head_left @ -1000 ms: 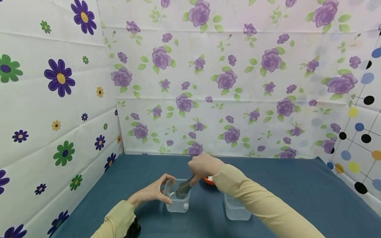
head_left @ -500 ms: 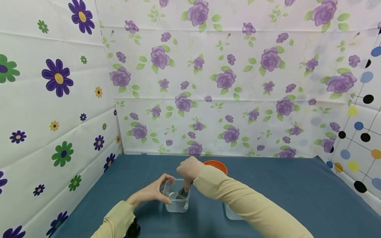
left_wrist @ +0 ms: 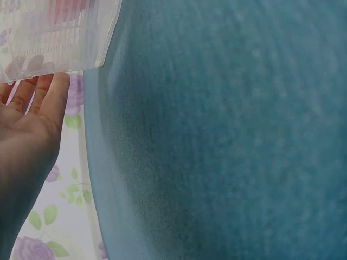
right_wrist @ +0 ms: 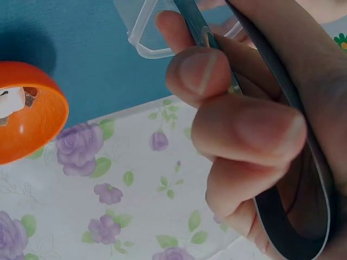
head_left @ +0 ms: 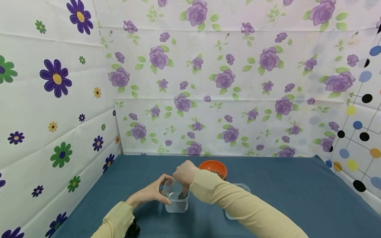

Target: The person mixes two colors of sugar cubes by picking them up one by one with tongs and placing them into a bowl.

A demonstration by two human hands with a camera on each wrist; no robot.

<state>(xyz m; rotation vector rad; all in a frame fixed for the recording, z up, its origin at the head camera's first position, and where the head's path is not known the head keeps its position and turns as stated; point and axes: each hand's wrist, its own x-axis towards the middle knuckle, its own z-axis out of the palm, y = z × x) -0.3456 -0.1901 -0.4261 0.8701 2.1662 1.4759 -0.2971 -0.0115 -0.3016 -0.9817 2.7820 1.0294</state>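
A clear plastic container (head_left: 177, 208) stands on the blue cloth, with a small whitish piece at its left inside. My left hand (head_left: 152, 192) grips it from the left, thumb on the near side and fingers round the far side. In the left wrist view, fingertips of that hand (left_wrist: 32, 130) press against the ribbed wall. My right hand (head_left: 185, 173), curled over the container's right rim, holds dark metal tongs (right_wrist: 282, 230) pointing down into it. The tongs' bent end shows behind the fingers in the right wrist view; their tips are hard to make out.
Behind my right wrist sits an orange bowl (head_left: 208, 164) with white and brown pieces in it. A second clear container (head_left: 229, 215) stands to the right, partly hidden by my right sleeve (head_left: 238, 201). Flowered sheets (head_left: 166, 129) border the table.
My right hand has moved left and down, taking the tongs deeper into the container. More of the orange bowl now shows. My left hand keeps its hold.
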